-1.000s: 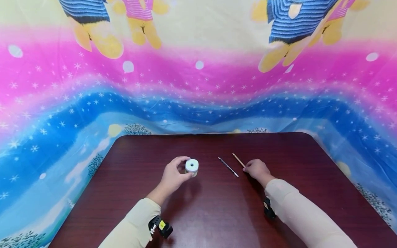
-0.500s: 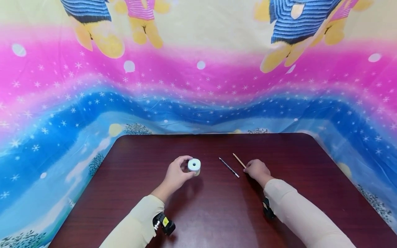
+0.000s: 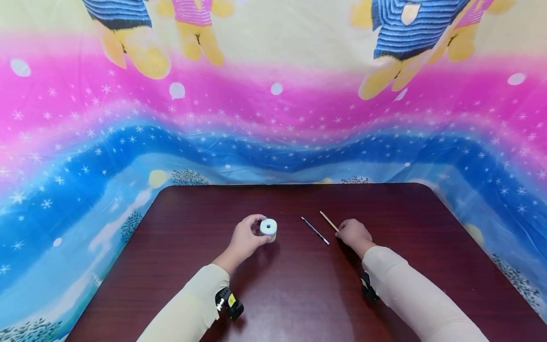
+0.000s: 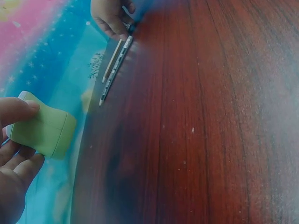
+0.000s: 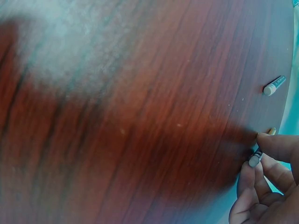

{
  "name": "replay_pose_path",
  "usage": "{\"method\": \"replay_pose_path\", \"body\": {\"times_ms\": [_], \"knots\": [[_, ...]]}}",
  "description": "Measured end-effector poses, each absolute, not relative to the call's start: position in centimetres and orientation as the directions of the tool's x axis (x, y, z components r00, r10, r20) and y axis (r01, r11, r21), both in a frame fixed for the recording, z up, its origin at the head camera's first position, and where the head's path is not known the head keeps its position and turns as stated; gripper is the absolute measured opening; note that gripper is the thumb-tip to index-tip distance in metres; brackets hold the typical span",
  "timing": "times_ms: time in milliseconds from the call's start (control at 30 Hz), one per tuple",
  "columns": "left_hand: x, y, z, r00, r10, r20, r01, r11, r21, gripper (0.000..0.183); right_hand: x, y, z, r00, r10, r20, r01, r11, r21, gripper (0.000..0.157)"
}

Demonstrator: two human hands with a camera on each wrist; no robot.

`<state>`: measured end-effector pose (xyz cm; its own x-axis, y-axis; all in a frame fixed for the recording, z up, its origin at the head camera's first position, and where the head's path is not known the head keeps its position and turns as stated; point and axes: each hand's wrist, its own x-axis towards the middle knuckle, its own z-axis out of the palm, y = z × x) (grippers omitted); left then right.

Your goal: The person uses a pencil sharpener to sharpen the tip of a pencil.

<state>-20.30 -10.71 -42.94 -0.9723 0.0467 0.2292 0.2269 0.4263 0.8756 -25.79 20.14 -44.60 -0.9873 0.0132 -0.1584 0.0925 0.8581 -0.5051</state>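
My left hand (image 3: 245,240) grips a small pencil sharpener (image 3: 268,230) between thumb and fingers. Its top is white with a dark round hole, and the left wrist view shows its light green body (image 4: 44,128). A shadow falls on the table below it. My right hand (image 3: 355,233) pinches the near end of a wood-coloured pencil (image 3: 328,220), whose point faces away from me. In the right wrist view the pencil's pale end (image 5: 254,160) shows between thumb and fingers. Just left of it lies a dark patterned pencil (image 3: 315,231) with a white near end, untouched.
Everything is over a dark red-brown wooden table (image 3: 290,285) with rounded far corners. A colourful printed cloth (image 3: 273,114) hangs behind it and along both sides. Each wrist carries a black camera mount, like the left camera (image 3: 232,304).
My left hand has shifted slightly to the right with the sharpener, toward the pencils. The right hand and both pencils stay about where they were.
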Motion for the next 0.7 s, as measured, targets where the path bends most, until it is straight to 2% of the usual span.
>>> {"method": "replay_pose_path", "body": {"times_ms": [700], "knots": [[-22.0, -10.6, -43.5, -0.990, -0.007, 0.142, 0.126, 0.423, 0.897, 0.044, -26.0, 20.2, -44.6, -0.987, -0.003, -0.160, 0.074, 0.875, -0.478, 0.018]]}}
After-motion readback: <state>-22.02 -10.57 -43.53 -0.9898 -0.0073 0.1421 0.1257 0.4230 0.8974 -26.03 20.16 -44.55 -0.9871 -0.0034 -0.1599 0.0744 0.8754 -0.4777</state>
